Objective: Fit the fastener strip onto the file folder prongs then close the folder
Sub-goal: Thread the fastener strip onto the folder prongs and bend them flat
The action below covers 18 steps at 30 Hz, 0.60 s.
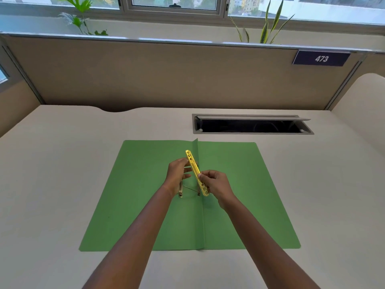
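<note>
Left plant [80, 16]: leafy and green, on the window ledge behind the partition, far left.
Bench [62, 163]: pale and flat, carrying the folder; a grey partition wall rises behind it.
File folder [135, 205]: green, lying open and flat on the bench, its centre crease running away from the person, with the far end of the crease lifted a little.
Left hand [177, 174]: over the left half of the folder, just left of the crease; its fingers [185, 161] touch the upper part of the strip, and whether they pinch it or only steady it cannot be told.
Prongs [180, 191]: thin metal pieces on the folder below the left hand, partly hidden by that hand; a second one [198, 192] shows near the crease, behind the strip's lower end.
Fastener strip [195, 172]: gold metal with holes near both ends, held above the folder, tilted from upper left to lower right, right beside the crease.
Right hand [216, 182]: fingers closed around the lower half of the strip, covering part of it.
Cable slot [252, 125]: dark recess in the bench with its grey lid open, beyond the folder to the right, well apart from the hands.
Right plant [268, 26]: long striped leaves, behind the partition.
Number plate [321, 58]: dark, reading 473, on the partition at upper right.
</note>
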{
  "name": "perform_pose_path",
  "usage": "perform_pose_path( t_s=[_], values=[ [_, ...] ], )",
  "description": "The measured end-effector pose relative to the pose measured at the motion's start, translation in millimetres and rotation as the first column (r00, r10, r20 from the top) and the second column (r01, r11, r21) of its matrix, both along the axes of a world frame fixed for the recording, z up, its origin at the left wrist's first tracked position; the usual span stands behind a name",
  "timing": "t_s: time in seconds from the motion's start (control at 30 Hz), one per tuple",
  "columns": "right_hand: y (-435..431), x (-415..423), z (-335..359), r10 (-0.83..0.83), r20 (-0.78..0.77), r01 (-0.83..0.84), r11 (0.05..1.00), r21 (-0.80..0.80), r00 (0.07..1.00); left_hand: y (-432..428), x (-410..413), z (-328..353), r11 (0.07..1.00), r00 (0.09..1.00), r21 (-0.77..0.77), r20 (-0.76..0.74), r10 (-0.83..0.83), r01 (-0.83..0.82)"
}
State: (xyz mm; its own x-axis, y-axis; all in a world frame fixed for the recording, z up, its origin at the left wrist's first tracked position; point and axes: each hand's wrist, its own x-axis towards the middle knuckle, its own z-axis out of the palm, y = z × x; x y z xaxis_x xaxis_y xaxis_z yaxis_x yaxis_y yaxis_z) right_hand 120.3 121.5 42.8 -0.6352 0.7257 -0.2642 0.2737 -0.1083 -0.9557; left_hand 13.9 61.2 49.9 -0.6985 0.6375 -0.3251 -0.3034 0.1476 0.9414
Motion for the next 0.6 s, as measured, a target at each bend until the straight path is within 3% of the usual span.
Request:
perform_pose_path(
  t_s=[0.6],
  values=[
    [-4.0,-3.5,0.7,-0.005,-0.011,0.006,0.998,0.068,1.0,-3.0,2.6,-1.9,0.998,1.0,0.067,-0.012,-0.011,0.011]
  ],
)
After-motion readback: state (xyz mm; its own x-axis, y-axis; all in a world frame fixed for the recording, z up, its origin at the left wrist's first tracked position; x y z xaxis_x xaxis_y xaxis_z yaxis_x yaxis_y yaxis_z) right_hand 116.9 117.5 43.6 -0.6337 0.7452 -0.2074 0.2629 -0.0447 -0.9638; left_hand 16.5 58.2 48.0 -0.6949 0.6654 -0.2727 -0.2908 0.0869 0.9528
